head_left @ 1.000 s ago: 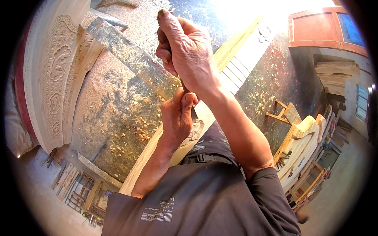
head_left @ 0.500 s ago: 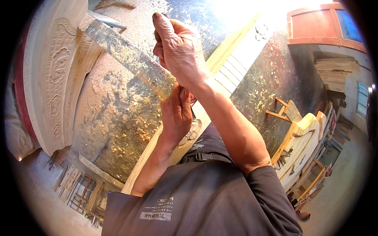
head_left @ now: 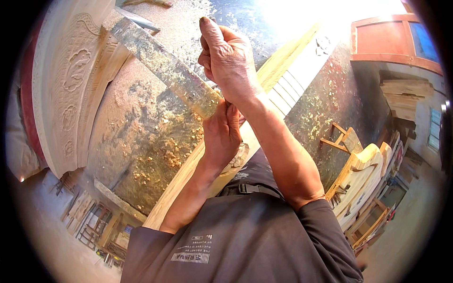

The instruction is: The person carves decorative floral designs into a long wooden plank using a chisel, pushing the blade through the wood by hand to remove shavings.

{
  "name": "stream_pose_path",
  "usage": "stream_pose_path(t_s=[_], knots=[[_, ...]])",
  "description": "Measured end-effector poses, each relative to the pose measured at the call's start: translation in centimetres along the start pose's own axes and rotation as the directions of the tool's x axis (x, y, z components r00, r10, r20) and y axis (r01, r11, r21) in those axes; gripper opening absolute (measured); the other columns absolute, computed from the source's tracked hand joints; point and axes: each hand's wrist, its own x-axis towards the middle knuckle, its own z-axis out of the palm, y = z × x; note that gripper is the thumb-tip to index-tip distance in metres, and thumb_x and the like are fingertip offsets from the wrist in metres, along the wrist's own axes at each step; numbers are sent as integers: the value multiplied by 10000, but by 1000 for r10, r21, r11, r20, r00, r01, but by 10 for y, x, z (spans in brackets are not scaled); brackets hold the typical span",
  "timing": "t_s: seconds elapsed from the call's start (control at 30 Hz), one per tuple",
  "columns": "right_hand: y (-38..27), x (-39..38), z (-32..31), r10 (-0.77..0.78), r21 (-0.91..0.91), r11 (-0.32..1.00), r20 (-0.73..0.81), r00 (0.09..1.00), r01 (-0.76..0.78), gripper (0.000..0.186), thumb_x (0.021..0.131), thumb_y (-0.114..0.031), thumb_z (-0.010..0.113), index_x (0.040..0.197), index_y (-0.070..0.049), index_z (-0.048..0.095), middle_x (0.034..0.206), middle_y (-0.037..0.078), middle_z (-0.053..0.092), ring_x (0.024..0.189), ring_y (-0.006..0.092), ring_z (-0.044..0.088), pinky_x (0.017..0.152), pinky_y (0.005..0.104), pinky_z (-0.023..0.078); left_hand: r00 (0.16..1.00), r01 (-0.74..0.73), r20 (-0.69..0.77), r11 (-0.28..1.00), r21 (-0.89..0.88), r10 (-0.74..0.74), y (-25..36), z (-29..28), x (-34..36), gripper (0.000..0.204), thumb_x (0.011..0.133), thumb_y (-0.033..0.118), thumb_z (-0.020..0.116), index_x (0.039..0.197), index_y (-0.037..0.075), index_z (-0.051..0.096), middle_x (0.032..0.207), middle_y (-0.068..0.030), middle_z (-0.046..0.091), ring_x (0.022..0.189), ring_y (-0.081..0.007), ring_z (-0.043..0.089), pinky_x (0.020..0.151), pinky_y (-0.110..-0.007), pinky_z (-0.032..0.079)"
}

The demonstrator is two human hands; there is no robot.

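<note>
My right hand (head_left: 230, 66) is closed in a fist above the pale wooden board (head_left: 281, 84), thumb uppermost. Just below its wrist my left hand (head_left: 222, 137) is closed too, fingers curled out of sight. A small dark bit of a slim tool shows between the hands; its kind is hidden by them. Beside the left hand, partly covered, a carved flower (head_left: 237, 158) stands out on the board. Farther up, the board carries several parallel dark lines and another carved motif (head_left: 323, 45) near its far end.
A shaving-covered plank (head_left: 163, 66) runs from the upper left to the board. At left stands a large carved wooden panel (head_left: 71, 99). Wood chips (head_left: 160, 160) litter the floor. To the right are a small wooden stool (head_left: 347, 140), a light wooden piece (head_left: 361, 172) and a red-framed panel (head_left: 384, 37).
The whole view has shifted slightly, so the board, panel and hands sit a little farther right. Both hands stay closed, in nearly the same place over the board.
</note>
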Motion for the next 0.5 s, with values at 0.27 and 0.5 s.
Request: stream_pose_path(t_s=[0.27,0.5], knots=[[4,0,-1,51,37,998,6,999,-52,480,1083,-469,628,826,-63,632,603,18,604,488,77,530,465,276,415,999,27,44,996,89,-31,-5,-1,-5,281,1137,172,447,1030,-24,618,776,-206,713,735,-386,764,605,-449,556],[4,-6,0,57,116,992,22,998,-59,488,1091,-455,620,786,-74,603,597,1,582,481,73,522,429,270,391,992,92,78,995,47,-95,-6,-2,-7,344,1147,210,438,1044,-69,610,878,-242,735,787,-388,780,651,-439,597]])
